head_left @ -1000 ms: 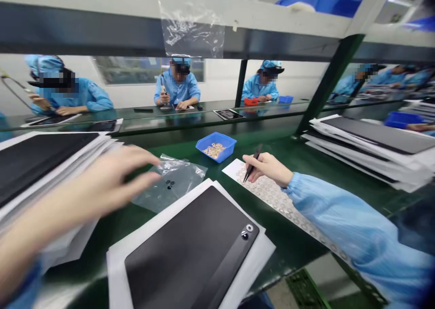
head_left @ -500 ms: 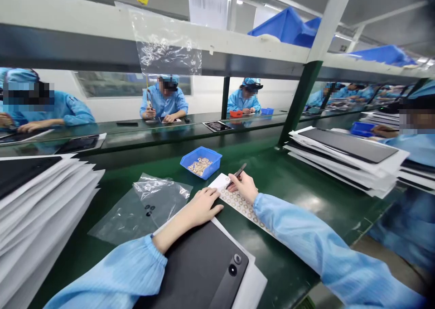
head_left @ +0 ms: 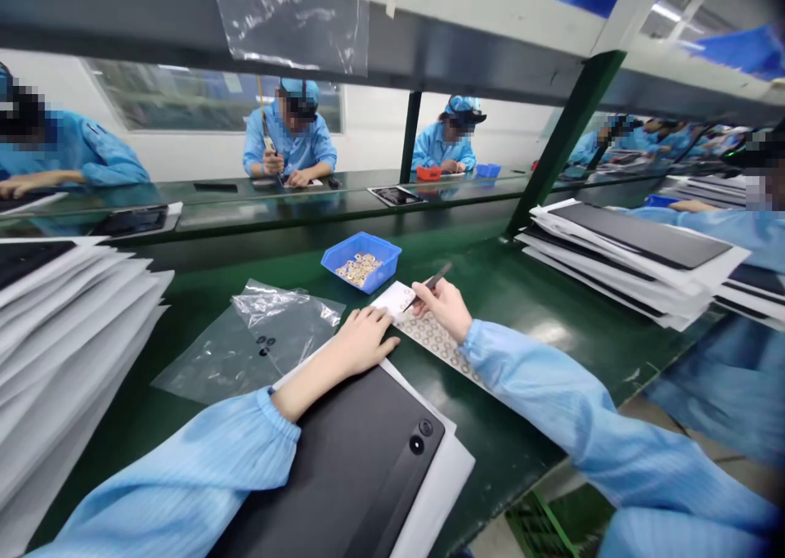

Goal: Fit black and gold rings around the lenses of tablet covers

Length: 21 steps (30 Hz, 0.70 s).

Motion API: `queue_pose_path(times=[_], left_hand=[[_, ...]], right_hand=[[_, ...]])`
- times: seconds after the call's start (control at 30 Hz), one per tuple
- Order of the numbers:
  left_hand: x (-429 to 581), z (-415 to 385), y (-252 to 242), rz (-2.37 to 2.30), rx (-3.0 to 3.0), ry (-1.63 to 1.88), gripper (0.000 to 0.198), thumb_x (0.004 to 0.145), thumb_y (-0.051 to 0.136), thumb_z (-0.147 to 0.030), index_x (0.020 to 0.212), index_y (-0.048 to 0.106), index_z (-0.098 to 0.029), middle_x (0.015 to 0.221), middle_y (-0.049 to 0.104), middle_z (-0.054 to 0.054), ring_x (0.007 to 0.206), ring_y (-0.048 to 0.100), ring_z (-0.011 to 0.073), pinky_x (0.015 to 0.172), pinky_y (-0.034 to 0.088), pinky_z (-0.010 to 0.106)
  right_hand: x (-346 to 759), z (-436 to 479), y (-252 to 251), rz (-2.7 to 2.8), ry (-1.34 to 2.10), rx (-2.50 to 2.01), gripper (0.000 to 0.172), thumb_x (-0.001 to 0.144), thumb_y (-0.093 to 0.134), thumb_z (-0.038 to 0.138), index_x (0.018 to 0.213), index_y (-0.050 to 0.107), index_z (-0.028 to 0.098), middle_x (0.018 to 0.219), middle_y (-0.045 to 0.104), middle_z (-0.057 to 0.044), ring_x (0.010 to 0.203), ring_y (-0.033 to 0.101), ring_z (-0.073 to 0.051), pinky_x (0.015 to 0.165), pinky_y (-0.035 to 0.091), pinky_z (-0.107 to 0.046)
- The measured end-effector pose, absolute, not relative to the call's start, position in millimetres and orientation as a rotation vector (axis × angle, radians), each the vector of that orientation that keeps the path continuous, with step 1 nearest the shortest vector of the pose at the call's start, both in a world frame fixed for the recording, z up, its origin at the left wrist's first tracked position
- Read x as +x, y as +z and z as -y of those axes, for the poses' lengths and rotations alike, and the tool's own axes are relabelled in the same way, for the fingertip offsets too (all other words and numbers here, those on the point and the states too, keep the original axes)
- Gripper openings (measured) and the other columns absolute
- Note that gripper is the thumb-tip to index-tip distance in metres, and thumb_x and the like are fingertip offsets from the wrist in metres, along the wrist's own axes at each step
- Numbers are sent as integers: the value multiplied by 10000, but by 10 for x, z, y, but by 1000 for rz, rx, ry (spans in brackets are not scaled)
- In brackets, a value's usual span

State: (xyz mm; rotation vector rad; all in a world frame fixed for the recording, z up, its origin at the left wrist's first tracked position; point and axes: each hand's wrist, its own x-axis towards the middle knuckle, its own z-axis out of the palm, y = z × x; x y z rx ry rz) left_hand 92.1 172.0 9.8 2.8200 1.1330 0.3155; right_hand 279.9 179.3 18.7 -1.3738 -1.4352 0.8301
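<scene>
My right hand [head_left: 438, 308] pinches black tweezers [head_left: 434, 278] above a white sheet of small ring-shaped stickers [head_left: 432, 337]. The tweezer tips are close to the sheet's upper end. My left hand [head_left: 361, 344] lies flat with its fingers together, at the upper edge of a white sheet under a dark panel [head_left: 331, 468] with two round openings. It holds nothing. Beside that hand is a clear plastic bag [head_left: 263, 337] with small black rings [head_left: 266, 345] on or in it. A blue tray [head_left: 361, 262] of tan rings stands beyond my hands.
A tall stack of white sheets [head_left: 67, 337] lies at the left, and a stack of dark panels [head_left: 631, 251] lies at the right. Co-workers in blue sit across the green bench [head_left: 552, 312], and another works at the right. A shelf beam [head_left: 307, 42] runs overhead.
My left hand has come in from a raised, blurred position to rest at the white sheet. My right hand still has the tweezers. The whole view has shifted slightly with my head.
</scene>
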Motion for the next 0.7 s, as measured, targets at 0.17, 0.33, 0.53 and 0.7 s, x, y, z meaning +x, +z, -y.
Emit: queue_pose_path(times=[0.17,0.33,0.53,0.7], left_hand=[[891,-1809,75,-1219,2776,361,448,904,461,-333,1230,483,-26,1349,434,230,1289,332,363,1040,285,517],[807,-1403,207,-1073,2796,456,331,928,392,-238,1184,528,-78,1306,484,162,1263,387,261,1078,299,410],[505,-503,174,-805,2753,426,326,945,380,-255,1258,453,-199,1342,449,92,1275,378,219,1043,392,404],[504,-374,110,-680,2922,299,415,912,418,-185,1320,416,-257,1362,430,84,1297,333,287,1016,371,559]], right_hand=[[2711,-990,420,1424,1189,-1218,388,743,629,524,779,431,192,524,571,36,429,590,-133,402,500,-236],[2634,-448,175,1193,1303,-1258,367,802,570,521,784,423,185,483,582,39,387,582,-117,388,509,-216],[2615,-428,-52,1051,1249,-1211,373,806,572,522,789,379,203,451,563,64,347,558,-111,316,467,-183],[2614,-368,-34,1088,1201,-1223,341,838,545,498,793,395,196,458,564,58,337,550,-107,325,462,-189]])
